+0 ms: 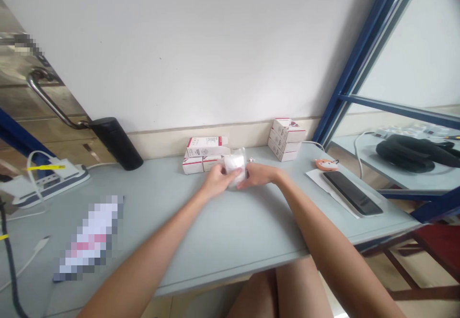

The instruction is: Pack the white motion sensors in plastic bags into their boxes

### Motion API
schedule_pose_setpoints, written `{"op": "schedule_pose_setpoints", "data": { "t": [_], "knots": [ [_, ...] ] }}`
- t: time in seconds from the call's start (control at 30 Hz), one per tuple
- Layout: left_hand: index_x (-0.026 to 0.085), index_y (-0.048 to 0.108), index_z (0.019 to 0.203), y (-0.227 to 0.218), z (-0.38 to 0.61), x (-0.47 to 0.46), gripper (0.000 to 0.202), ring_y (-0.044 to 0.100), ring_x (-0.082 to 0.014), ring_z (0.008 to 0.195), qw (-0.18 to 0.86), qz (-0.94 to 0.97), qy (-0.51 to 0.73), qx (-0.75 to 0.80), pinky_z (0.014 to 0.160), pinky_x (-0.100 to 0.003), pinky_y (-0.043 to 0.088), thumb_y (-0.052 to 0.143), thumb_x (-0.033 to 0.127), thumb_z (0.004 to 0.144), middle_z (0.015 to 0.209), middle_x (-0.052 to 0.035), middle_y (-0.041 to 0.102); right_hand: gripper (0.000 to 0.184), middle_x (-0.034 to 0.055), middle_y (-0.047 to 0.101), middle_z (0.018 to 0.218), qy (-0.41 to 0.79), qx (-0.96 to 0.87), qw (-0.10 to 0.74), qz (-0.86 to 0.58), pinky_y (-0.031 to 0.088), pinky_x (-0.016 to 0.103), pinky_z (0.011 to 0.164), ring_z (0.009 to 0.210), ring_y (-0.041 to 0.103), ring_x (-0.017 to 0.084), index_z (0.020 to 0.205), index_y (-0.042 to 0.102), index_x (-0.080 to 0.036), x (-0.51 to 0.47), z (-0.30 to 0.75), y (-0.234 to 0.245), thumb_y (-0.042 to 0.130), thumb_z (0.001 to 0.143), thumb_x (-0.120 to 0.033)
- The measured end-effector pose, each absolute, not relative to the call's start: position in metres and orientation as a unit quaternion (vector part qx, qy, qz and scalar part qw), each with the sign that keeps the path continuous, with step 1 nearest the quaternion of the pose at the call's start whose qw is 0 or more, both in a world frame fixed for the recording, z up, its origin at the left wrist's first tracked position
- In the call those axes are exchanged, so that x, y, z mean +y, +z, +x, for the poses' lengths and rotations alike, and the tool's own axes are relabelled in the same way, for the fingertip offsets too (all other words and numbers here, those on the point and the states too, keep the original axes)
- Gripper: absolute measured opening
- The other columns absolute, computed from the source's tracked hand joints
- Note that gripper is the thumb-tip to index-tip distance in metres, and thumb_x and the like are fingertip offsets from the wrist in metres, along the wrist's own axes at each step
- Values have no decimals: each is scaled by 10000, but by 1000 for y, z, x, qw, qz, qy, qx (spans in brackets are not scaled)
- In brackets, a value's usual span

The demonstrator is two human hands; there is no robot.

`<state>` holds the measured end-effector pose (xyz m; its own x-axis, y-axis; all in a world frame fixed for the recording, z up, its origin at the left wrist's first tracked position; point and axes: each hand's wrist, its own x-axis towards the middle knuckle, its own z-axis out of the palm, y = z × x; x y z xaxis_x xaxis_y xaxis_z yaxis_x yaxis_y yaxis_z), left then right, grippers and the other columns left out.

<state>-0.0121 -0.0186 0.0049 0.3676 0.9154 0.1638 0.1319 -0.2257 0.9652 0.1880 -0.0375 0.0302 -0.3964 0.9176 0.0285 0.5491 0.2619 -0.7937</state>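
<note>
Both of my hands meet over the desk around a small white packet in clear plastic (pixel 235 161). My left hand (pixel 219 179) grips its left side, with the thumb across its front. At the packet's lower right, the fingers of my right hand (pixel 257 174) are curled against it. What the plastic holds is too blurred to make out. Just behind my left hand lie several small white and red boxes (pixel 204 146). A tiny white item (pixel 250 160) sits right behind my right hand; its kind is unclear.
A stack of white and red boxes (pixel 285 140) stands by the wall at right. Nearer are an orange item (pixel 326 164) and a dark phone (pixel 352 192) on white paper. Leftward are a black cylinder (pixel 117 143), a power strip (pixel 52 186) with cables and a blurred-out sheet (pixel 91 236).
</note>
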Motion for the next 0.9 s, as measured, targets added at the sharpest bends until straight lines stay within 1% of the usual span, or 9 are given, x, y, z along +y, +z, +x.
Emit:
{"op": "schedule_pose_setpoints", "data": {
  "t": [0.1,0.27,0.33,0.47,0.57,0.67,0.8,0.83,0.9],
  "knots": [
    [158,760,1058,11,-14,-10,481,711,-257,968,564,538,499,377,800,-323,547,820,568,814,1042,-102,786,384,9,715,771,375,-747,210,-507,458,312,633,691,612,197,843,749,-225,-41,189,43,803,762,-596],
    [205,709,1212,25,-19,-2,482,722,-208,1055,699,349,558,280,848,-285,585,862,436,818,1222,-74,762,545,-2,591,691,324,-722,343,-507,398,283,600,646,495,139,730,636,-187,-43,188,54,570,916,-695],
    [213,697,1244,28,-19,-3,467,725,-210,1078,726,312,551,267,880,-303,595,848,401,844,1255,-80,755,531,10,620,740,313,-683,414,-514,434,280,617,687,542,151,777,633,-188,-43,184,53,590,911,-700],
    [217,707,1225,26,-16,-4,379,713,-217,1145,723,271,576,269,920,-309,595,814,353,888,1296,-84,744,550,36,707,967,432,-590,502,-462,556,303,654,763,679,179,1178,613,-241,-41,170,44,709,857,-677],
    [206,712,1204,25,-15,-2,379,704,-245,1185,712,278,582,278,950,-334,595,828,351,874,1300,-102,741,580,11,692,869,474,-554,540,-420,540,284,556,625,647,144,1139,623,-233,-35,159,35,831,761,-621],
    [239,668,1305,28,-20,-2,513,690,-267,1223,710,340,570,235,1009,-394,584,858,296,831,1336,-101,722,470,-19,648,769,445,-491,632,-403,525,265,533,582,600,115,932,637,-213,-30,153,31,870,717,-560],
    [449,468,1515,32,-29,-4,994,676,-218,1245,667,466,546,199,1077,-388,541,880,69,694,1440,-17,655,458,-17,648,766,434,-467,667,-386,558,280,556,600,582,114,860,631,-209,-28,154,33,875,698,-561],
    [488,419,1534,31,-31,-3,1058,677,-212,1235,652,481,548,207,1069,-384,545,887,72,681,1460,-4,636,459,-12,655,790,420,-474,671,-386,564,287,554,599,579,113,854,629,-209,-29,155,34,871,702,-569],
    [473,412,1530,30,-33,-1,1010,676,-231,1222,620,508,554,223,1029,-399,569,909,177,703,1481,-20,609,435,-4,663,826,377,-497,679,-387,571,299,550,597,584,117,848,624,-210,-29,155,35,841,742,-572]
  ]
}}
